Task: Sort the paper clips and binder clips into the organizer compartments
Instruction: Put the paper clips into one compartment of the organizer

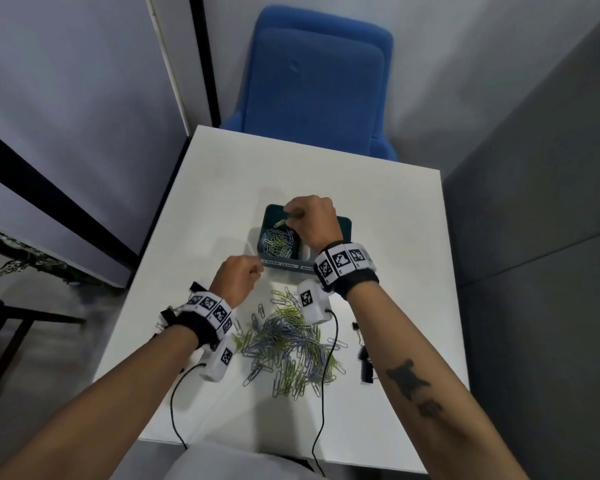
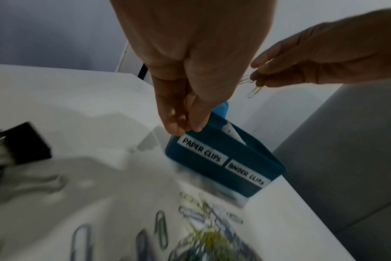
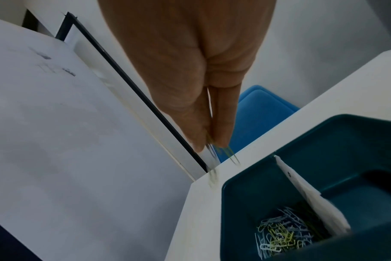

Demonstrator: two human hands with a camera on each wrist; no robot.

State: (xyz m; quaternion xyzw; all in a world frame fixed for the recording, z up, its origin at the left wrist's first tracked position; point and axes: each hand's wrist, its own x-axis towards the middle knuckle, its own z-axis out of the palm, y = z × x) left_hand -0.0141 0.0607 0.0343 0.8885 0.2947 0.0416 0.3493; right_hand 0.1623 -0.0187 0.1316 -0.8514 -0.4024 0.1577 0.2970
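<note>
- Paper clips (image 1: 293,344) lay in a loose grey-and-green heap near the table's (image 1: 388,216) front edge, with more already gathered in the organizer's (image 1: 343,224) left compartment, labelled "PAPER CLIPS".
- Right hand (image 1: 314,218) hung over that left compartment, fingertips (image 3: 198,146) pinched on a few clips (image 2: 255,88) that dangled below them.
- Left hand (image 1: 238,277) hovered just beside the organizer's front left corner, fingers drawn together; whether they held anything could not be told.
- Binder clips (image 1: 365,363), black, sat near the table's right edge, apart from the heap; another (image 2: 26,143) showed at the left in the left wrist view.
- The compartment marked "BINDER CLIPS" appeared to hold nothing where visible, so the sorting looked well short of done.
- Good practice for the drop, as a judgement: keep the pinch squarely above the left compartment, clear of the white divider (image 3: 310,196), and loosen the fingers low enough that no clip bounces across.
- A blue chair (image 1: 317,77) stood beyond the table's far edge.
</note>
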